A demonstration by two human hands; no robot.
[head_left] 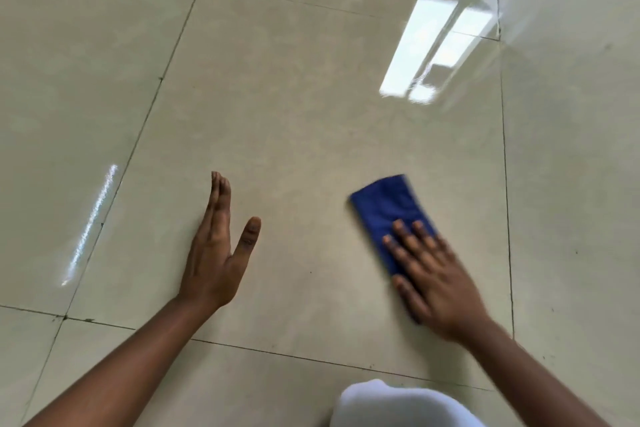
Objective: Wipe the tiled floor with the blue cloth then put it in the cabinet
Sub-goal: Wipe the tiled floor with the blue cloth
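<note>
White fabric [405,404], probably clothing, sits nearest the lens. Right hand [438,282] presses flat with straight fingers on the folded blue cloth [388,211], which lies on the tiled floor [294,97]; left hand [216,253] is open, holding nothing. Cloth looks soft and light, so I'd pinch the free far edge. Glossy tiles look slick, plenty of room all round, no cabinet in view.

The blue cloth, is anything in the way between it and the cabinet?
Can't tell: no cabinet shows in this view. The right hand presses flat on the blue cloth on the tiled floor, and the tiles around it look bare. The left hand is off to the side.
</note>
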